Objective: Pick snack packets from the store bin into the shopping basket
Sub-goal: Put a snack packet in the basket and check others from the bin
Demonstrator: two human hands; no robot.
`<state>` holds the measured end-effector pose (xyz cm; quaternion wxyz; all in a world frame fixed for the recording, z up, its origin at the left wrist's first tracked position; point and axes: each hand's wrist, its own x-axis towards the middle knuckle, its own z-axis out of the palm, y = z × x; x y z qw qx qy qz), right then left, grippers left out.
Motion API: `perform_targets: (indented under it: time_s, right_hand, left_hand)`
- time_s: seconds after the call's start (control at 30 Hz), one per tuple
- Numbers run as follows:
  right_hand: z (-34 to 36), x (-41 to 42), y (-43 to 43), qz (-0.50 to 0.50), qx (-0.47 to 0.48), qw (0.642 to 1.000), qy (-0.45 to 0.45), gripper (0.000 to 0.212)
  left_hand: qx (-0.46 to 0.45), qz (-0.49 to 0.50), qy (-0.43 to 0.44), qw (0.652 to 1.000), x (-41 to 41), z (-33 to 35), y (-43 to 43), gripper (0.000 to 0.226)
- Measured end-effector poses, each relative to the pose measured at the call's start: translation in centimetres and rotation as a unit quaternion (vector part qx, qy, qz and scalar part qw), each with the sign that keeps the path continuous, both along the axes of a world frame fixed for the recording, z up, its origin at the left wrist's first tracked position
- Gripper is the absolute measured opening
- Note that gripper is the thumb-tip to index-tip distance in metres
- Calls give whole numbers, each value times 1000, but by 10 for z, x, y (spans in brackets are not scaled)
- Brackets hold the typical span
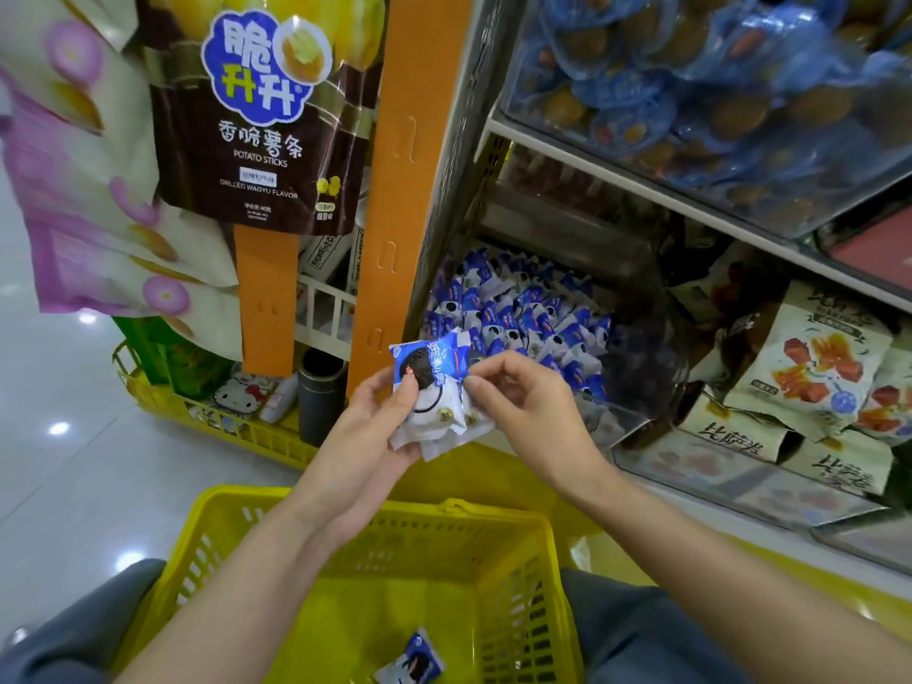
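While the left hand (380, 427) is holding a small bundle of snack packets (434, 387), with its thumb curled over the top packet, the right hand (523, 397) is pinching the right edge of the same bundle between thumb and forefinger. Both hands are therefore occupied with these packets, and neither is free. The bundle is hanging in the air, just in front of the front edge of the store bin (651, 348) and above the far rim of the shopping basket (513, 516). Many packets of the same blue and white kind are lying in the bin behind it. One packet (412, 661) is lying on the basket floor, near its near edge. I judge that the person is gathering packets into one grip before the transfer. The next move is probably calling for lowering the bundle over the middle of the basket and opening the fingers there, so that no packet is falling outside the rim.
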<state>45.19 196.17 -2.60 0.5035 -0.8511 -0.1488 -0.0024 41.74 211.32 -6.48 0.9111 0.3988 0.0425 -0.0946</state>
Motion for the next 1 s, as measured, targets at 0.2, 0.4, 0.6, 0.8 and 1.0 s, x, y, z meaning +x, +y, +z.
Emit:
perform_targets:
  time_s: [0.2,0.4,0.6,0.8,1.0]
  right_hand:
    - [-3,-8,5,59,28,991,116,29]
    - [-1,-6,8,26,22,998,55,27]
    - [27,53,-11,-85,73,993,-35,18]
    - [17,161,-28,-242,-95,965,-30,29]
    - [0,182,-19,-160,-205,965,-16,30]
  left_hand:
    - [96,-1,-23,995,0,-4,-2,46]
    - [164,40,-9,986,3,-2,-4,51]
    - [228,89,-7,970,17,-3,0,19]
    - [271,96,-32,957,27,-2,1,20]
    - [267,88,-29,959,35,-2,3,24]
